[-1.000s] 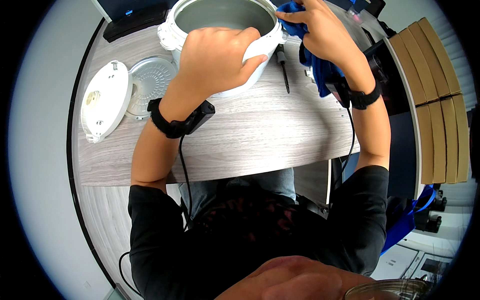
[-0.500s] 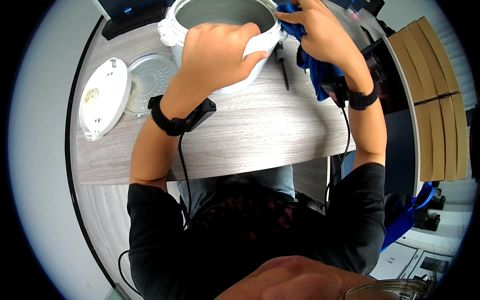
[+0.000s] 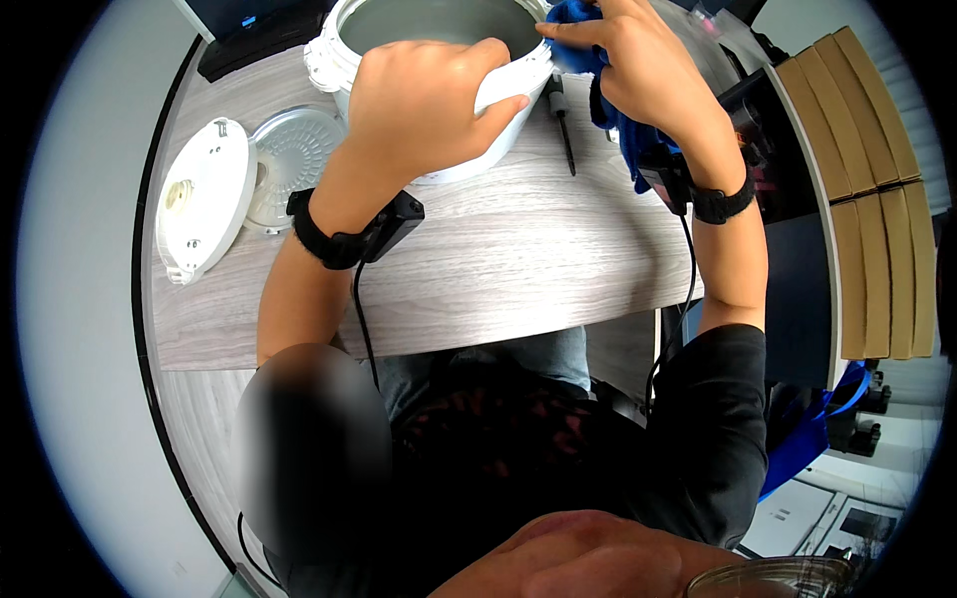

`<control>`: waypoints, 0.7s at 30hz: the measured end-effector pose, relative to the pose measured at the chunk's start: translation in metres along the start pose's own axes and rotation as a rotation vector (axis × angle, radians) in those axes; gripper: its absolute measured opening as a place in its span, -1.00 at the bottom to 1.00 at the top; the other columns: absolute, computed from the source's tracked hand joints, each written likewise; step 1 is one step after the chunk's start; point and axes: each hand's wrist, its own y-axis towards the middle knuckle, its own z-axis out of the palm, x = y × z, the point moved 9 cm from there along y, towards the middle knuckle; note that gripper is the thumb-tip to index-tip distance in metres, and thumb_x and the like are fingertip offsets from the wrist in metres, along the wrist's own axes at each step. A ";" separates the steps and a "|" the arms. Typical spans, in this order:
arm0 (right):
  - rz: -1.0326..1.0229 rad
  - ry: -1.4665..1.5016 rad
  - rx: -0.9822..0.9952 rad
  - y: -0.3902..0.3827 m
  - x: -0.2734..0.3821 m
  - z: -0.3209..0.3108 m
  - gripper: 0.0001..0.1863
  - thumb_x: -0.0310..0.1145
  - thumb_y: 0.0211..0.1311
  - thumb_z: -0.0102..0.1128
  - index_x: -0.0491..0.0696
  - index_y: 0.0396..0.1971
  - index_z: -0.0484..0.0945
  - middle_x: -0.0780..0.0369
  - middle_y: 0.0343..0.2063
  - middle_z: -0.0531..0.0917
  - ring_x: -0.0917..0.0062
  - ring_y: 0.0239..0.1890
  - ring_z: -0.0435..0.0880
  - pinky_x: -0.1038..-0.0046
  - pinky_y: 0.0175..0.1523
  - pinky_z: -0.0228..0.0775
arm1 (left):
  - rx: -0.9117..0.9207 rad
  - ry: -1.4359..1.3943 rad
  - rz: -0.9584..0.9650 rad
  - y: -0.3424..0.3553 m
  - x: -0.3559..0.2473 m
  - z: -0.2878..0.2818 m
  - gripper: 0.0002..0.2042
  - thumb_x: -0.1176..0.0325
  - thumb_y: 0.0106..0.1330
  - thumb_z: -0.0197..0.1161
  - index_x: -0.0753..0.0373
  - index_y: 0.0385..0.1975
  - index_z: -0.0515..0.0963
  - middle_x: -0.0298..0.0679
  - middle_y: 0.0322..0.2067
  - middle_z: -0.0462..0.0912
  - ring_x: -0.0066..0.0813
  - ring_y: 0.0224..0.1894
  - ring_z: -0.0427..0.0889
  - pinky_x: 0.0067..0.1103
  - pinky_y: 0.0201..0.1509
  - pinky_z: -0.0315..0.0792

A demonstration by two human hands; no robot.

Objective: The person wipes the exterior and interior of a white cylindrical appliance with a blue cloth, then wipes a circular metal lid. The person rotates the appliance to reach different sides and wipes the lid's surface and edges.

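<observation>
My left hand [image 3: 424, 105] grips the front wall and rim of a white round pot [image 3: 508, 130] with a grey interior. My right hand [image 3: 643, 70] is closed on a blue cloth [image 3: 573, 30] at the pot's right rim, its index finger reaching toward the rim; the cloth hangs below the hand. A screwdriver [image 3: 563, 135] with a grey and black handle lies right of the pot. At the left, a detached white lid [image 3: 204, 199] leans beside a round, translucent ribbed disc [image 3: 299, 149].
A black device [image 3: 254, 50] and dark screen stand at the back left. Cardboard boxes [image 3: 862, 279] are stacked on the right, beside a dark recess, with a blue bag [image 3: 797, 463] lower down. The grey wood table [image 3: 518, 259] has a curved front edge; cables hang from both wrist units.
Both hands and the pot have shifted slightly up and left in the view. My grip on the pot and on the cloth looks the same.
</observation>
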 end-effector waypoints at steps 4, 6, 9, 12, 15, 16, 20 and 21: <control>0.043 0.021 -0.044 0.002 -0.016 0.008 -0.47 -0.70 -0.09 0.19 -0.08 -0.04 0.78 0.03 -0.21 0.49 0.13 -0.09 0.49 0.30 0.04 0.37 | 0.032 -0.005 0.016 0.001 0.000 0.000 -0.71 0.07 0.17 0.51 0.16 -0.37 0.71 -0.27 -0.60 0.71 -0.41 -0.65 0.65 -0.59 -0.58 0.40; 0.029 0.042 -0.085 0.003 -0.019 0.009 -0.47 -0.70 -0.08 0.18 -0.08 -0.03 0.78 0.03 -0.21 0.49 0.13 -0.09 0.49 0.30 0.03 0.37 | 0.031 -0.028 0.025 -0.001 0.003 0.000 -0.72 0.09 0.17 0.52 0.17 -0.36 0.71 -0.25 -0.58 0.73 -0.41 -0.64 0.66 -0.58 -0.57 0.41; 0.022 0.075 -0.117 0.005 -0.025 0.012 -0.47 -0.71 -0.06 0.15 -0.07 -0.03 0.78 0.03 -0.21 0.49 0.12 -0.09 0.49 0.28 0.04 0.37 | 0.079 -0.067 0.032 -0.001 0.011 0.000 -0.74 0.13 0.17 0.53 0.18 -0.35 0.71 -0.25 -0.54 0.74 -0.42 -0.60 0.68 -0.57 -0.53 0.45; 0.030 0.101 -0.145 0.005 -0.029 0.015 -0.48 -0.71 -0.05 0.13 -0.08 -0.03 0.76 0.03 -0.21 0.49 0.11 -0.07 0.48 0.25 0.05 0.35 | 0.160 -0.085 0.006 -0.002 0.019 0.000 -0.77 0.17 0.16 0.53 0.17 -0.36 0.70 -0.26 -0.52 0.74 -0.41 -0.56 0.70 -0.55 -0.49 0.48; 0.084 0.137 -0.222 -0.001 -0.036 0.013 -0.46 -0.69 -0.05 0.13 -0.10 0.01 0.72 0.02 -0.18 0.50 0.08 -0.05 0.48 0.22 0.07 0.34 | 0.216 -0.128 -0.034 0.001 0.023 -0.007 -0.78 0.19 0.14 0.54 0.15 -0.38 0.69 -0.27 -0.53 0.73 -0.41 -0.53 0.71 -0.55 -0.47 0.48; 0.111 0.151 -0.288 -0.007 -0.043 0.013 -0.46 -0.69 -0.05 0.13 -0.10 0.02 0.70 0.01 -0.16 0.50 0.06 -0.04 0.48 0.21 0.07 0.34 | 0.237 -0.150 -0.045 0.001 0.025 -0.008 -0.79 0.21 0.14 0.54 0.16 -0.38 0.68 -0.27 -0.53 0.73 -0.40 -0.53 0.71 -0.55 -0.46 0.49; 0.168 0.255 -0.360 -0.021 -0.053 0.020 -0.44 -0.69 -0.08 0.10 -0.12 0.04 0.65 -0.02 -0.16 0.50 0.04 -0.03 0.47 0.20 0.08 0.33 | 0.307 -0.186 -0.078 0.000 0.028 -0.009 -0.78 0.24 0.13 0.54 0.17 -0.35 0.68 -0.24 -0.51 0.73 -0.37 -0.49 0.72 -0.54 -0.44 0.50; 0.173 0.269 -0.357 -0.023 -0.053 0.024 -0.44 -0.69 -0.08 0.09 -0.13 0.03 0.66 -0.02 -0.16 0.50 0.04 -0.04 0.47 0.20 0.08 0.33 | 0.322 -0.187 -0.080 0.001 0.027 -0.009 -0.78 0.24 0.13 0.54 0.17 -0.33 0.69 -0.24 -0.50 0.73 -0.36 -0.47 0.73 -0.53 -0.43 0.50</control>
